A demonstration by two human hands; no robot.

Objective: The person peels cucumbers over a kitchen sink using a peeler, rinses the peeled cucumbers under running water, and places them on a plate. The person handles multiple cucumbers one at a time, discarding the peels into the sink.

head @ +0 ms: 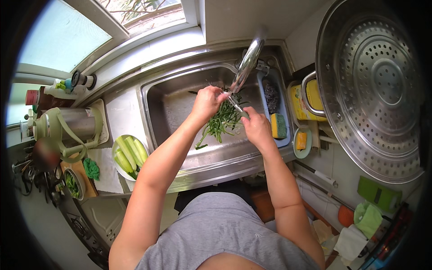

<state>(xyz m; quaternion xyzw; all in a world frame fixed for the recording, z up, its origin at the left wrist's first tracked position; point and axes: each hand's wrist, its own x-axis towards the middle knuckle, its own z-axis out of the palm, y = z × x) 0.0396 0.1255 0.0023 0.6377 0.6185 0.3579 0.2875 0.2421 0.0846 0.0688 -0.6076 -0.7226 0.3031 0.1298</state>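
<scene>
My right hand (pixel 258 126) grips the grey-green handle of a peeler (pixel 238 105), whose metal end points up and left. At that metal end, under the faucet (pixel 248 64), my left hand (pixel 208 101) has its fingertips pinched together; what lies between them is partly hidden. Below both hands a heap of green vegetable peelings (pixel 221 119) is spread on the floor of the stainless steel sink (pixel 172 111). Left of the sink, an oval white plate (pixel 115 148) bears several peeled pale green vegetable lengths (pixel 130 152).
A blue caddy (pixel 283 140) with a yellow-green sponge (pixel 278 125) and scourer (pixel 271 96) lines the sink's right side. A large perforated steamer tray (pixel 371 101) looms at right. A steel thermos jug (pixel 76 124) and a bowl of greens (pixel 74 184) stand at left.
</scene>
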